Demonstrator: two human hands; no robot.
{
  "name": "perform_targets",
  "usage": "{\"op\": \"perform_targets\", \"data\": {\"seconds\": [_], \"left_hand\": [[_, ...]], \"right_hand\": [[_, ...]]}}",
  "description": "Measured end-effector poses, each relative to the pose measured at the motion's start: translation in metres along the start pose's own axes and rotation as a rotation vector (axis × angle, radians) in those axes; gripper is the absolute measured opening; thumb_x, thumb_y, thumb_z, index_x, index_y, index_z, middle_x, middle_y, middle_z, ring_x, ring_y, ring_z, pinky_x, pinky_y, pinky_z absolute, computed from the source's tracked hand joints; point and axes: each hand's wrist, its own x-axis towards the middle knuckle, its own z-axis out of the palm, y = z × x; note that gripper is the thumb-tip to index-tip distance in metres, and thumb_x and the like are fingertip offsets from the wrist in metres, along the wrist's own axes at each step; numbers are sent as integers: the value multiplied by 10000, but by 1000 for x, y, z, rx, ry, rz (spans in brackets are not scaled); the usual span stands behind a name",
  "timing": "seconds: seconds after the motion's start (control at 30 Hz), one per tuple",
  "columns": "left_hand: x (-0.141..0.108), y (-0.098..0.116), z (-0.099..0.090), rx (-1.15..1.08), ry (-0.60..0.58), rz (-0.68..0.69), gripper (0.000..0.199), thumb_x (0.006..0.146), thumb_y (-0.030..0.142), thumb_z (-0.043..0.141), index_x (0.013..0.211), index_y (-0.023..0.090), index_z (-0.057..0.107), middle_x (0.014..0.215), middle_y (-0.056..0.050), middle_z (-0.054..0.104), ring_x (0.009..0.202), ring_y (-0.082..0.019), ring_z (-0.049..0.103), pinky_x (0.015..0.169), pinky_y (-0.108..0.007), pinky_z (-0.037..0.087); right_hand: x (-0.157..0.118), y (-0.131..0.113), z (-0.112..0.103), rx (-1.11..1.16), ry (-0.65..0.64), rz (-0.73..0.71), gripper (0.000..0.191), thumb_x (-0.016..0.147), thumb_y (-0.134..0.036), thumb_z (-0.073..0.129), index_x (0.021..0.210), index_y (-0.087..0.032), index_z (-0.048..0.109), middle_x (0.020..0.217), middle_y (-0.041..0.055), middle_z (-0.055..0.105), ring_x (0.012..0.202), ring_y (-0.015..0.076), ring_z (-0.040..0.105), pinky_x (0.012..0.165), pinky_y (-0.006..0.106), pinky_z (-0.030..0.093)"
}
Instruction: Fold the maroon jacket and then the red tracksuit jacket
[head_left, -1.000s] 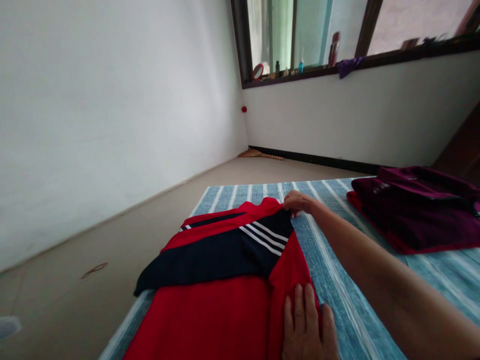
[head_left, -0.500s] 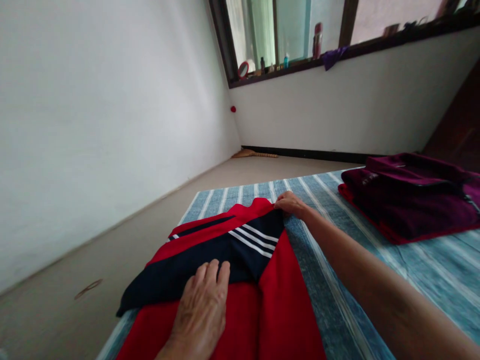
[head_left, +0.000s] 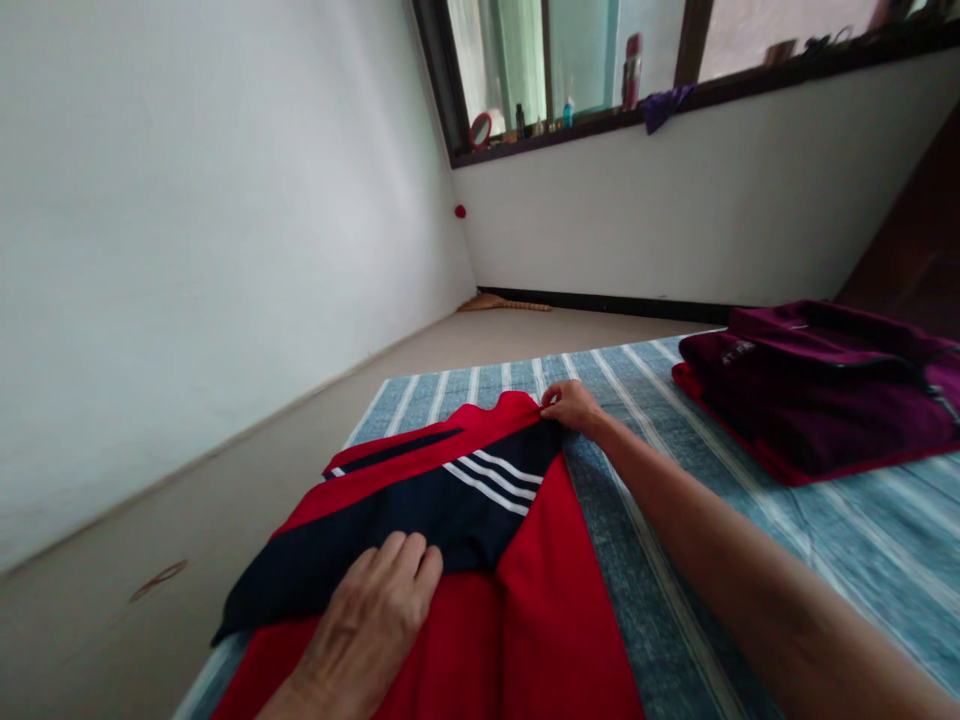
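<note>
A red jacket lies on the striped bed sheet, its dark navy sleeve with three white stripes folded across the body. At the far right corner of the jacket, my right hand pinches the red cloth between thumb and fingertips. My left hand rests on the lower edge of the navy sleeve, fingers curled down into the fabric. Its fingertips are hidden from me.
Folded purple clothing sits on a red piece at the right of the bed. A thin loop lies on the floor at left. Beyond the bed, a broom lies by the wall. Bottles and a round mirror line the windowsill.
My left hand's fingers have curled from lying flat to gripping the sleeve, and the hand has moved slightly left. The sleeve has shifted a little left. My right hand keeps its pinch.
</note>
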Motion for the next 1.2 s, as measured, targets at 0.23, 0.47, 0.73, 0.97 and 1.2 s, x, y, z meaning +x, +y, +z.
{"op": "perform_targets", "data": {"seconds": [0.23,0.47,0.73,0.97,1.2], "left_hand": [[27,21,-20,62,-349,-92,376,648,-45,369,753,169,661,777,-46,655,759,-244,611,683,-367,484],[90,78,-4,-443,-209,-37,387,884,213,405,1241,142,536,1381,-122,486,1284,-234,429,1055,-417,349],[111,102,17,-433,-285,-145,494,916,373,396,1275,47,488,1392,-204,444,1322,-309,363,1059,-476,320],[118,107,40,-514,-251,-142,613,925,464,345,1408,87,313,1488,-156,311,1385,-276,239,1105,-488,243],[113,109,51,-473,-215,-209,718,900,583,303,1428,97,288,1495,-172,289,1396,-307,193,1106,-526,201]], "right_hand": [[-1,1,4,-72,98,-35,331,576,-229,760,889,-155,682,727,-8,597,663,129,531,566,212,371],[-6,0,4,-55,124,-34,313,619,-244,750,907,-166,657,702,-25,591,646,120,536,580,212,383],[-7,1,5,8,133,-27,301,632,-238,746,904,-151,650,707,-14,615,640,117,555,575,207,396],[-9,1,5,19,119,-39,288,651,-239,732,914,-160,643,734,-10,649,649,115,581,589,201,425],[-11,2,5,-79,159,-45,287,693,-289,718,936,-153,646,777,10,672,682,121,600,595,195,415]]}}
